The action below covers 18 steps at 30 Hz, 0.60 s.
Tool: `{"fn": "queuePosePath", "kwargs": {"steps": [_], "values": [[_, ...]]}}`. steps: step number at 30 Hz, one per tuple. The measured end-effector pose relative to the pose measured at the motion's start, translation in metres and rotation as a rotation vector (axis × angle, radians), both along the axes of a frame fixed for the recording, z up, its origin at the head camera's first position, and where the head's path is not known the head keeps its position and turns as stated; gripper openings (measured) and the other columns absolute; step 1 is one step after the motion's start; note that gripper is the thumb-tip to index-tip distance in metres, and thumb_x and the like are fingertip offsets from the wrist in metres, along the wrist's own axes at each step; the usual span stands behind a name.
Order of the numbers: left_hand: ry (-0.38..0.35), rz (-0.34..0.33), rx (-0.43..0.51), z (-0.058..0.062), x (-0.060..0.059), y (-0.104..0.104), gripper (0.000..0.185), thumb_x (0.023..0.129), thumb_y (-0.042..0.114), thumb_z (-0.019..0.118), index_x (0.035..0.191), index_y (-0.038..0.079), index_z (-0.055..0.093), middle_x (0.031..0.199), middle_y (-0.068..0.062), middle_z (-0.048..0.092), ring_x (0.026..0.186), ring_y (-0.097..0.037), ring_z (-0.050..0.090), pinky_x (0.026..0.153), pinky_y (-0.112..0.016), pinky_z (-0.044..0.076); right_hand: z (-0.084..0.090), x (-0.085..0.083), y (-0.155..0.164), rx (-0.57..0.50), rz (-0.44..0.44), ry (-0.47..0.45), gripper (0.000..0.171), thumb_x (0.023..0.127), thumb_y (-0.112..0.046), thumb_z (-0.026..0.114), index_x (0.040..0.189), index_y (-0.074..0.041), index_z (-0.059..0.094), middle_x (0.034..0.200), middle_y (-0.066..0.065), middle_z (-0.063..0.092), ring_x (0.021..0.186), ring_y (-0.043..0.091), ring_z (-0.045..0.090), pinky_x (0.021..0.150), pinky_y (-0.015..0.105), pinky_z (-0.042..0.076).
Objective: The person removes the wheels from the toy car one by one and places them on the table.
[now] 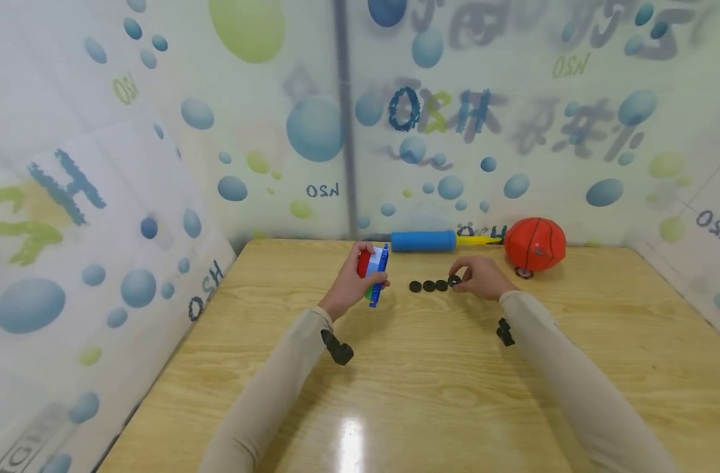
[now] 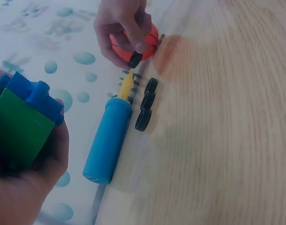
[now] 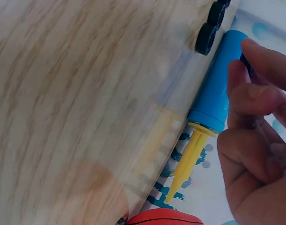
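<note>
Nearest, two sleeved forearms reach out over the wooden table (image 1: 431, 394). Taking the row of black wheels (image 1: 429, 286) on the table as the landmark: the left hand (image 1: 351, 284) is to the left of the row, a little apart from it, its fingers and thumb wrapped round a toy block (image 1: 376, 270) — blue, green and red — which it holds upright above the tabletop. The right hand (image 1: 483, 277) is at the right end of the row, fingers curled down, pinching a fourth black wheel (image 1: 454, 280) between thumb and fingertip; that wheel sits just beside the last of the three that lie loose, in line with them. In the left wrist view the pinched wheel (image 2: 135, 58) shows clear of the three others (image 2: 146, 104).

Beyond the row, against the back wall, lies a blue hand pump (image 1: 424, 241) with a yellow stem — and to the right of it, past the right hand, an orange ball (image 1: 535, 244)
</note>
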<state>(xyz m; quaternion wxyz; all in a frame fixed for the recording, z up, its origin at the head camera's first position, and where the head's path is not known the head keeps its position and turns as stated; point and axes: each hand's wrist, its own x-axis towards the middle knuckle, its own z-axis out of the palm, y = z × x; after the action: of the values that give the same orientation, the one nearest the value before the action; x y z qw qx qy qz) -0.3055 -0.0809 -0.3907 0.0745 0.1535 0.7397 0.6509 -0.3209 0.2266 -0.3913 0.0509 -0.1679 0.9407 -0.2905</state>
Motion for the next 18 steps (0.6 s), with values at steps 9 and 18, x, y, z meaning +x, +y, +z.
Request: {"fn": "queuePosePath", "kwargs": {"steps": [9, 18], "values": [[0.052, -0.018, -0.212, -0.004, 0.004, -0.001, 0.049, 0.089, 0.019, 0.076, 0.127, 0.033, 0.05, 0.136, -0.011, 0.049, 0.118, -0.032, 0.052, 0.083, -0.036, 0.058, -0.014, -0.01, 0.003, -0.015, -0.08, -0.135, 0.031, 0.088, -0.008, 0.074, 0.118, -0.004, 0.067, 0.093, 0.018, 0.074, 0.061, 0.016, 0.059, 0.056, 0.029, 0.05], [0.086, -0.054, -0.241, -0.002, 0.007, -0.003, 0.048, 0.089, 0.023, 0.077, 0.127, 0.034, 0.05, 0.137, -0.009, 0.049, 0.119, -0.031, 0.052, 0.086, -0.037, 0.055, -0.019, -0.017, 0.006, 0.023, -0.148, -0.141, 0.034, 0.087, -0.013, 0.074, 0.12, -0.005, 0.07, 0.098, 0.017, 0.073, 0.07, 0.019, 0.062, 0.06, 0.027, 0.049]]}}
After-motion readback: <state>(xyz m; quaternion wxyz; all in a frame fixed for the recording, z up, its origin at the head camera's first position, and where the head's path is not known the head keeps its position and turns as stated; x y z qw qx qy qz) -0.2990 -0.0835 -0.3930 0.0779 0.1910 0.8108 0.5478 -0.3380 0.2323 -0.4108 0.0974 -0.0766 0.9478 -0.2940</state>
